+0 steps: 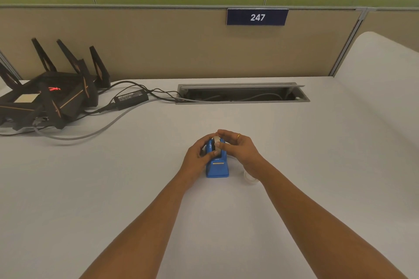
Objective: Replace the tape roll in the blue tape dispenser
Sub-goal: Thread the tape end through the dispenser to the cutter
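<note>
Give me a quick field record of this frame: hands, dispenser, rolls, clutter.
left hand: grips the side of the blue tape dispenser
right hand: fingers on the tape roll seated in the dispenser top
second roll: clear, lying on the desk beside the dispenser, partly under the right wrist
clutter: black router and power adapter, far left

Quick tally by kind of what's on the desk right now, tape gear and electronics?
Blue tape dispenser: 1
Tape rolls: 2, one in the dispenser under both hands, one clear roll on the desk beside the right wrist
Router: 1
Power adapter: 1
Total: 5
</note>
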A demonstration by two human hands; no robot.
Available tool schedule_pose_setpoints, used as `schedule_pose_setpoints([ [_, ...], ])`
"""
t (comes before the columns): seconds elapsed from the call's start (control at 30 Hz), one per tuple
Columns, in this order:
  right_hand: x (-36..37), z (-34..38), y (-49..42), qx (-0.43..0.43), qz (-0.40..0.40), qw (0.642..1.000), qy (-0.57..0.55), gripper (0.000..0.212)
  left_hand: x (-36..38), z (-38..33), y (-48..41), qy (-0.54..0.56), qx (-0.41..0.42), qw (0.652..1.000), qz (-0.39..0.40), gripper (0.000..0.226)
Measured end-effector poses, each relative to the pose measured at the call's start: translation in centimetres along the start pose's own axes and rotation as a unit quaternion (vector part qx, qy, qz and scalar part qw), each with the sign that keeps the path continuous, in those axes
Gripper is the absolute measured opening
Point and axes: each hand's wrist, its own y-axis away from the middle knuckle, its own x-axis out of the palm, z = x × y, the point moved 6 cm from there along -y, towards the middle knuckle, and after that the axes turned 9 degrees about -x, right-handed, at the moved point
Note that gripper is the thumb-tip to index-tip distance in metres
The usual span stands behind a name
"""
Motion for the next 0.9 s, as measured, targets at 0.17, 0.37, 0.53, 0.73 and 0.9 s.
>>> schedule_pose_setpoints([
  [0.17, -0.03, 0.00, -0.12, -0.008, -0.029, 1.000, 0.002, 0.037, -0.07, 0.20, -0.06, 0.000, -0.005, 1.000, 0.000, 0.052],
  [0.37, -0.06, 0.03, -0.03, -0.013, 0.000, 1.000, 0.017, 0.040, -0.07, 0.18, -0.11, 0.003, -0.004, 1.000, 0.003, 0.052],
  [0.53, -0.01, -0.02, 0.27, -0.015, 0.013, 1.000, 0.022, 0.042, -0.14, 0.13, -0.07, 0.000, 0.000, 1.000, 0.004, 0.053],
  [0.73, 0.01, -0.05, 0.28, -0.023, 0.011, 0.999, 0.031, 0.041, -0.14, 0.16, -0.08, -0.002, 0.000, 1.000, 0.005, 0.053],
  [0.9, 0.16, -0.17, 0.45, -0.025, -0.011, 0.999, 0.028, 0.033, -0.19, 0.27, -0.11, 0.002, 0.000, 1.000, 0.004, 0.052],
])
